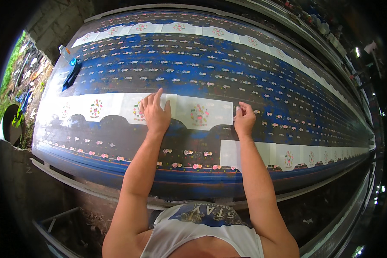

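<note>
My left hand (156, 111) lies spread over a white printed fabric panel (133, 116) in the near row, partly covering its colourful emblem. Under and right of its fingers is another white panel (210, 107) with a similar print and a scalloped lower edge. My right hand (244, 117) is just beyond that panel’s right edge, its thumb and fingers curled close together; whether they hold anything is unclear. Below it, a row of white panels (290, 152) runs off to the right, partly hidden by my right forearm.
The long dark-blue printing table (193, 64) bears many small prints and a far row of white panels (142, 27). A clear bottle (65, 53) and blue object (72, 71) sit at its left. A block wall (51, 21) and rubble (28, 73) lie beyond.
</note>
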`<action>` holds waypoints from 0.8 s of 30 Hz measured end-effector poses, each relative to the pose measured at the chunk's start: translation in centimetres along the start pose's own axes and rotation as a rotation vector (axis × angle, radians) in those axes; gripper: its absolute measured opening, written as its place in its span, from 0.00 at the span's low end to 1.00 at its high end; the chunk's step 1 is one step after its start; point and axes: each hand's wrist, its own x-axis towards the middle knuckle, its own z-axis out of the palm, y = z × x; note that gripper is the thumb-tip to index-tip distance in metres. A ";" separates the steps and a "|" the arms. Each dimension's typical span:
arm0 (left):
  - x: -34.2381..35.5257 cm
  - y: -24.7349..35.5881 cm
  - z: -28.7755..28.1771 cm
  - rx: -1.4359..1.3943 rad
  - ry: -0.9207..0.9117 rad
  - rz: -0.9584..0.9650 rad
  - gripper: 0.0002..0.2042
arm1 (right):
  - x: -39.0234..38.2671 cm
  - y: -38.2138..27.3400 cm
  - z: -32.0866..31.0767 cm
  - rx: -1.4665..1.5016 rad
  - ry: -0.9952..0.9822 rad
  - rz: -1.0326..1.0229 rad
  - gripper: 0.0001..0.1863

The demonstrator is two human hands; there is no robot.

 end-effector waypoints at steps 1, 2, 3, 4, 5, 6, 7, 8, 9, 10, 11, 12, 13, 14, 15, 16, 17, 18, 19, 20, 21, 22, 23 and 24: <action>-0.1 0.0 -0.1 0.001 -0.004 0.005 0.26 | 0.0 0.2 -0.5 0.094 -0.040 0.038 0.10; 0.2 0.1 0.0 -0.004 0.002 0.015 0.26 | 0.3 0.3 -1.0 0.170 -0.062 0.106 0.08; 0.4 0.3 0.1 -0.011 0.007 0.025 0.25 | 0.5 0.4 -1.6 0.245 -0.083 0.174 0.07; 0.2 0.5 0.0 -0.011 0.004 0.034 0.25 | 0.7 0.6 -2.5 0.320 -0.103 0.242 0.06; 0.2 0.5 0.2 -0.017 0.008 0.044 0.25 | 1.0 0.7 -3.7 0.397 -0.161 0.287 0.04; 0.1 0.2 0.1 -0.013 0.013 0.052 0.25 | 1.1 0.4 -4.8 0.271 -0.213 0.264 0.04; -0.1 0.2 0.1 -0.022 0.022 0.060 0.26 | 1.0 0.2 -6.2 0.142 -0.260 0.242 0.04; 0.0 0.2 -0.1 -0.033 0.034 0.071 0.26 | 0.8 -0.1 -7.8 0.014 -0.304 0.220 0.04; -0.2 0.0 -0.4 -0.035 0.040 0.081 0.26 | 0.4 -0.3 -9.8 -0.294 -0.355 0.002 0.03; -0.4 0.0 -0.6 -0.038 0.046 0.091 0.26 | 0.1 -0.5 -11.7 -0.468 -0.386 -0.140 0.03; -0.5 0.3 -0.8 -0.019 0.056 0.105 0.26 | -0.2 -0.6 -13.8 -0.642 -0.409 -0.280 0.02; -0.7 0.7 -0.8 0.002 0.057 0.127 0.26 | -0.3 -0.3 -15.9 -0.819 -0.425 -0.418 0.01; -1.1 1.3 -0.9 0.025 0.060 0.148 0.26 | -0.4 0.1 -17.7 -0.826 -0.477 -0.280 0.01; -1.4 2.1 -1.0 0.051 0.065 0.167 0.26 | -0.7 0.0 -18.9 -0.885 -0.508 -0.277 0.01; -2.1 3.1 -1.1 0.011 0.048 0.189 0.25 | -1.0 -0.1 -20.1 -0.943 -0.540 -0.275 0.02; -3.1 4.3 -1.1 -0.028 0.033 0.209 0.25 | -1.0 -0.3 -21.4 -1.001 -0.573 -0.275 0.02; -4.0 5.7 -1.2 -0.065 0.015 0.231 0.24 | -1.1 -0.9 -22.3 -0.994 -0.613 -0.300 0.02; -5.0 6.9 -1.1 -0.098 0.001 0.251 0.24 | -1.5 -1.5 -22.8 -0.982 -0.657 -0.326 0.02; -6.0 8.2 -0.7 -0.131 -0.013 0.269 0.23 | -1.7 -1.9 -23.0 -0.969 -0.703 -0.354 0.01; -7.0 10.1 0.0 -0.173 -0.028 0.292 0.23 | -1.6 -1.3 -23.5 -0.974 -0.722 -0.381 0.02; -7.8 12.0 0.6 -0.225 -0.063 0.317 0.22 | -1.4 -0.6 -23.8 -0.976 -0.737 -0.406 0.02; -8.8 14.0 1.3 -0.267 -0.158 0.331 0.22 | -1.2 0.2 -24.4 -0.978 -0.752 -0.433 0.03; -9.7 15.0 1.5 -0.287 -0.250 0.342 0.22 | -1.4 0.1 -24.2 -0.937 -0.758 -0.493 0.02; -10.3 16.7 1.4 -0.313 -0.350 0.351 0.22 | -1.6 -0.3 -24.6 -0.819 -0.808 -0.473 0.03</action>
